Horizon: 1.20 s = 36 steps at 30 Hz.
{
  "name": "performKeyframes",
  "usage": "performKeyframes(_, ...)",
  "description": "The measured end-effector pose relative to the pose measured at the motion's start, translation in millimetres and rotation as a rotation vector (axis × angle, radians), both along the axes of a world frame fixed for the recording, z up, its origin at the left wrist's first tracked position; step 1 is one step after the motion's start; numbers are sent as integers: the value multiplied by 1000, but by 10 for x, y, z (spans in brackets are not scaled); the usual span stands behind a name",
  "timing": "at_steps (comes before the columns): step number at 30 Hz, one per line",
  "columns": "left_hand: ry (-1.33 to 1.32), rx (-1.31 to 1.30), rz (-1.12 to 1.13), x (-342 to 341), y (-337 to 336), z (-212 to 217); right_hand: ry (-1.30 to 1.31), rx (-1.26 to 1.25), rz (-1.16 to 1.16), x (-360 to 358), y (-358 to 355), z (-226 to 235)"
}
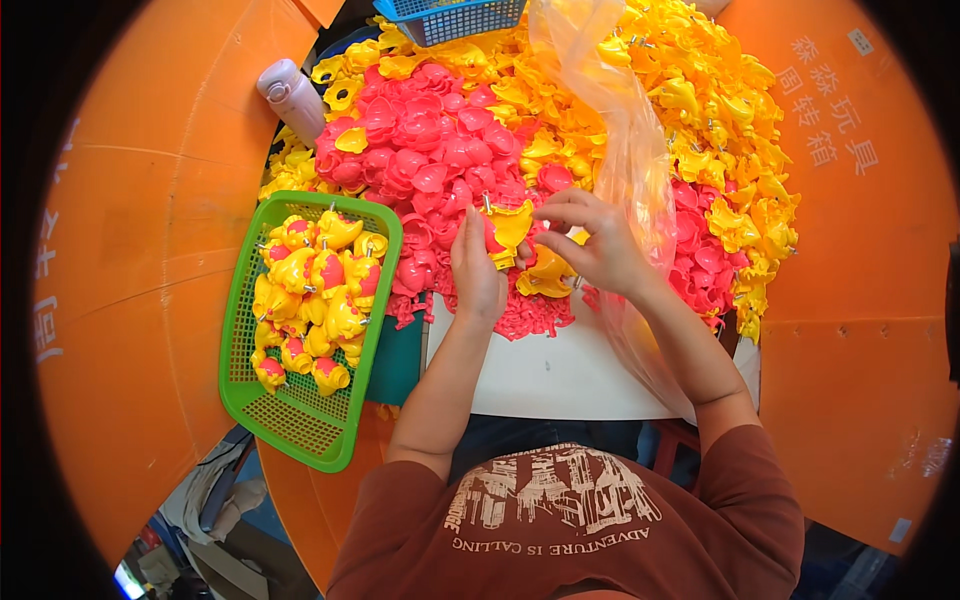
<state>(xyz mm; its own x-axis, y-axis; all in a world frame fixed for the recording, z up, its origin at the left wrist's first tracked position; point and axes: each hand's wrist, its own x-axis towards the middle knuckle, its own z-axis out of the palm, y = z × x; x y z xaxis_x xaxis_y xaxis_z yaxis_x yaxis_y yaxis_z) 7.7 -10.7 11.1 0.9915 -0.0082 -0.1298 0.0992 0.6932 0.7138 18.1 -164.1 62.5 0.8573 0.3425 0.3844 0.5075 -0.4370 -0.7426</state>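
Seen from above, a person's left hand (pixel 478 275) closes around a glossy yellow plastic toy piece with pink inside and a metal pin (pixel 511 228), held up over the bench (pixel 545 375) — apparently to keep it steady and turned toward the other hand. The right hand (pixel 597 243) hovers at its right edge, fingers half curled, thumb and forefinger slightly parted; whether they grip anything, I cannot tell. Loose pink plastic shells (pixel 420 150) and yellow plastic shells (pixel 740 120) heap just beyond, seemingly for easy reach. Left of the left forearm, a green mesh plastic basket (pixel 300 418) cradles assembled yellow-and-pink figures (pixel 297 270) — probably keeping them apart from loose parts.
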Motion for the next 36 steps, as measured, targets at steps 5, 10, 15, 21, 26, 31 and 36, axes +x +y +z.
performKeyframes(5,-66,59,-3,-42,1,-6,-84,-11,45,-21,22,-81)
performKeyframes(10,-68,33,-29,-34,-26,-10,72,111,-56,-22,21,-89)
performKeyframes(15,-58,38,-5,-41,-7,24,-77,-98,-100,-45,16,-37)
performKeyframes(21,-50,43,-22,-45,0,-16,74,232,-101,19,12,39)
performKeyframes(26,14,-147,-221,-29,25,-45,124,352,144,145,117,-59)
performKeyframes(31,-15,-120,-204,-41,23,-1,117,304,90,163,114,-132)
performKeyframes(36,-63,39,-109,-58,42,15,-243,-91,4,112,101,-22)
